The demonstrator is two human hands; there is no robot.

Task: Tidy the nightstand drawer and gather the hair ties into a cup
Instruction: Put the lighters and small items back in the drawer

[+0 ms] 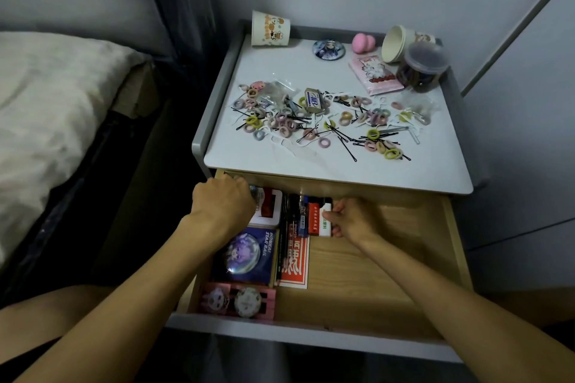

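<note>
The drawer (pixel 373 274) of the nightstand is pulled out, and both hands are inside it near its back edge. The left hand (pixel 222 200) is at the 11 o'clock corner of the drawer, above a white tin (pixel 269 208). Its fingers are curled, but I cannot tell if its grip holds something. The right hand (pixel 354 221) is near the middle of the back, and its grip is narrow: thumb and fingers pinch a small white block (pixel 325 222) at the end of a row of pens and small boxes. At 7 o'clock from this row lie a dark blue card box (pixel 249 255) and a red card (pixel 294 264).

The hair ties (pixel 283 124) are not in the drawer. They lie scattered across the middle of the white surface (pixel 311 71) on top, mixed with black hairpins (pixel 348 146). One printed paper cup (pixel 270 29) stands at the 11 o'clock corner of the surface. A second cup (pixel 396 43) lies on its side at 1 o'clock, just beside a clear jar (pixel 423 70) with a lid. A pink sponge (pixel 363 42) is at 12 o'clock.
</note>
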